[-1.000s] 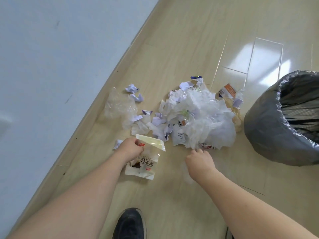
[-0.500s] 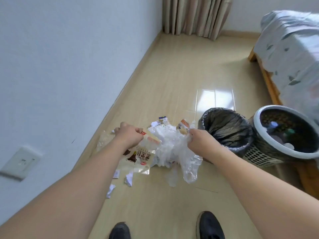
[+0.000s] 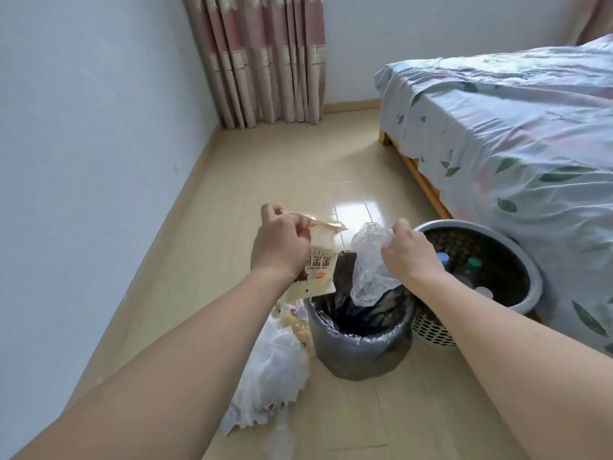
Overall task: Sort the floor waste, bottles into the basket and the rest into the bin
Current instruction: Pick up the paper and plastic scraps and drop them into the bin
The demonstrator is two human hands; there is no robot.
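My left hand grips a cream snack wrapper by its top edge, and the wrapper hangs at the left rim of the bin, which is lined with a grey bag. My right hand holds a crumpled clear plastic bag that dangles over the bin's opening. Right of the bin stands the white perforated basket with bottles inside. A heap of white plastic and paper waste lies on the floor left of the bin, partly hidden by my left forearm.
A bed with a leaf-print sheet runs along the right, close behind the basket. The white wall borders the left side. Pink striped curtains hang at the far end. Bare wooden floor stretches ahead.
Both hands have risen from the floor pile, carrying the wrapper and the plastic bag over the bin. The view has tilted up, showing the bed and curtains.
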